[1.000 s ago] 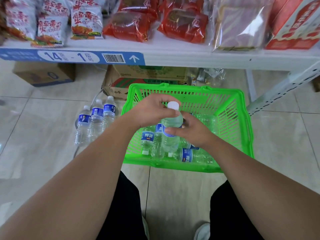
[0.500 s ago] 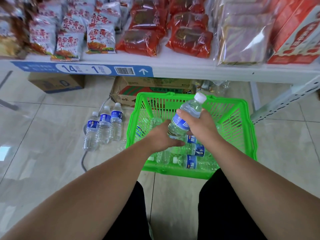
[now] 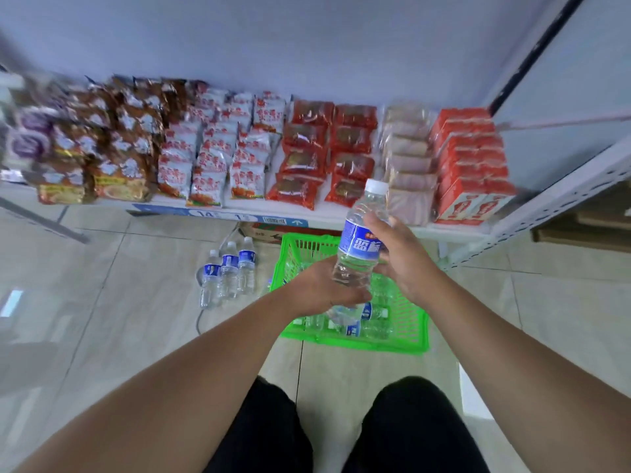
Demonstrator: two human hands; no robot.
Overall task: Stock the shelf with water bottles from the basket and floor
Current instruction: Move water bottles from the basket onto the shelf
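I hold a clear water bottle (image 3: 358, 244) with a blue label and white cap upright above the green basket (image 3: 420, 332). My right hand (image 3: 404, 262) grips it around the label. My left hand (image 3: 321, 288) cups its base, fingers curled under it. The cap reaches the height of the shelf's front edge (image 3: 239, 217). Several more bottles (image 3: 372, 315) lie in the basket, partly hidden by my hands. Three bottles (image 3: 228, 271) stand together on the floor left of the basket.
The shelf is packed with rows of snack packets (image 3: 211, 155), red packs (image 3: 327, 151) and orange boxes (image 3: 471, 165). A cardboard box (image 3: 263, 232) sits under it behind the basket. A white perforated shelf upright (image 3: 546, 209) slants at right. A cable (image 3: 198, 322) lies on the tiled floor.
The bottle has risen from the basket to shelf-edge height, both hands still on it. My view tilted up, showing the whole shelf.
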